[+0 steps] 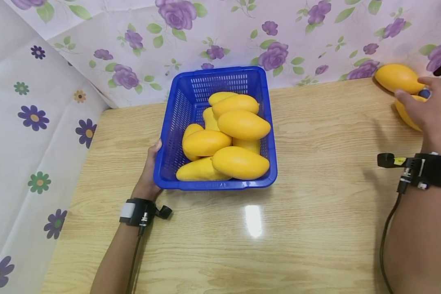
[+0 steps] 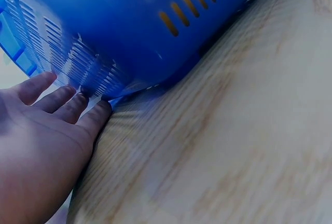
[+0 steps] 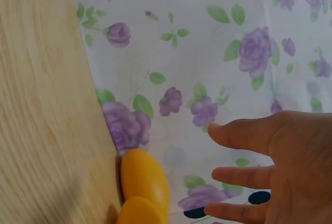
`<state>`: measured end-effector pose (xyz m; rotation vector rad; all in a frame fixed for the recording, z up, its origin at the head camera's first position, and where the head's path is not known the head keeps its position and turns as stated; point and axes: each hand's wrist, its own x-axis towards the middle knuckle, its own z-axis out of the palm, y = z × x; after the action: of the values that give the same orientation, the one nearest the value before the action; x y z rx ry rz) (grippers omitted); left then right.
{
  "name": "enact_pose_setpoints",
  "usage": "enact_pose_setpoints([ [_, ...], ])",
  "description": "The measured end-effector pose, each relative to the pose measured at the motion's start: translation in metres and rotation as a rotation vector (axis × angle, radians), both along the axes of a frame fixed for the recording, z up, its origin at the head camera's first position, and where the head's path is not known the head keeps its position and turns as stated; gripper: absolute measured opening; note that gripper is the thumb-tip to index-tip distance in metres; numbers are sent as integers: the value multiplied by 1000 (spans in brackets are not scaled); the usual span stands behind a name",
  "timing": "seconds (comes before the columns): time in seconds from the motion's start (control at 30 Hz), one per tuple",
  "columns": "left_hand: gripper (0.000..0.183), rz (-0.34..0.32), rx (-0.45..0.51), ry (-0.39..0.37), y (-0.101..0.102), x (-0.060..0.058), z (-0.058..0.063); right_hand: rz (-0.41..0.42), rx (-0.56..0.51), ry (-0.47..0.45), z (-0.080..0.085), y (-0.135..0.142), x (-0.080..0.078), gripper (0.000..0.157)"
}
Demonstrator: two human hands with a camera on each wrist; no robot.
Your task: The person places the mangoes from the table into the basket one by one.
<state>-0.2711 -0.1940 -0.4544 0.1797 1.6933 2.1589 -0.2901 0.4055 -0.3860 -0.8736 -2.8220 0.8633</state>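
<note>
A blue plastic basket (image 1: pixel 213 185) with slotted walls holds several yellow mangoes (image 1: pixel 244 124) piled mostly toward its front and right side. My left hand (image 1: pixel 148 175) rests against the basket's left wall, thumb near the rim. In the left wrist view its fingers (image 2: pixel 65 99) extend nearly straight along the slotted side, low by the table. At the far right, my right hand (image 1: pixel 435 110) hovers with spread fingers by a whole mango (image 1: pixel 398 78) and a partly covered mango (image 1: pixel 407 112). The right wrist view shows the fingers apart from both, holding nothing.
The wood-grain table (image 1: pixel 316 204) spreads beneath everything. A sheet with purple roses (image 1: pixel 273 55) hangs along the back edge, and a daisy-print sheet (image 1: pixel 33 118) covers the left side. Each wrist wears a black strap with a cable. Something dark blue shows beside the right hand.
</note>
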Motion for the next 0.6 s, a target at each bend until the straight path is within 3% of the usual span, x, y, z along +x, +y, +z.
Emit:
enact_pose_setpoints([
  [0.23, 71, 6, -4, -14, 1, 0, 1, -33, -22, 38, -10, 5, 0, 79],
  [0.33, 71, 5, -1, -16, 0, 0, 1, -66, -54, 11, -13, 9, -2, 80],
  [0.6, 71, -1, -9, -4, 0, 0, -1, -89, -58, 46, -36, 19, -11, 79],
])
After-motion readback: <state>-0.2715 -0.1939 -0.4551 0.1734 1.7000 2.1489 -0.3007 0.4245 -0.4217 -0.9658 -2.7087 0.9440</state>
